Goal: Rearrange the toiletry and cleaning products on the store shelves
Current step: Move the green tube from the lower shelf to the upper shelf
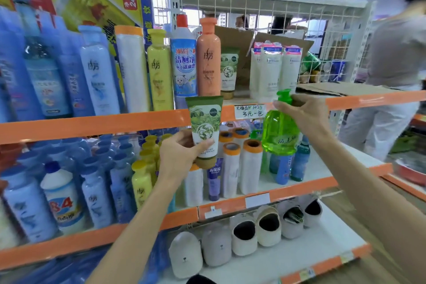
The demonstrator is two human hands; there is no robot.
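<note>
The green tube (204, 128), cap downward, is held upright in front of the orange front edge of the upper shelf (92, 125); the left hand (182, 157) grips its lower part, fingers and thumb curled round the tube just above the olive cap; the grip is closed on the tube. The green pump bottle (280, 132) hangs in front of the same shelf edge, right of the tube and apart from it; the right hand (304, 114) pinches its pump head from above, so this grip holds the bottle by the neck; the bottle body hangs below the hand, slightly tilted.

On the upper shelf behind the tube stand an orange bottle (208, 57), a blue-and-white cleaner bottle (184, 62) with a red cap, a yellow bottle (160, 71), and a second green tube (229, 71) just right of the orange bottle; white refill pouches (274, 69) stand further right, near a flattened piece of cardboard (341, 89). A handwritten price label (249, 111) is fixed to the shelf's front edge between the two hands.

On the middle shelf (299, 188), white rolls with orange ends (251, 166) stand below the pump bottle; yellow and blue bottles fill the left portion. The bottom shelf (299, 251) carries grey slippers (244, 235) in a row. A person (396, 57) stands beyond the right end of the shelving.
</note>
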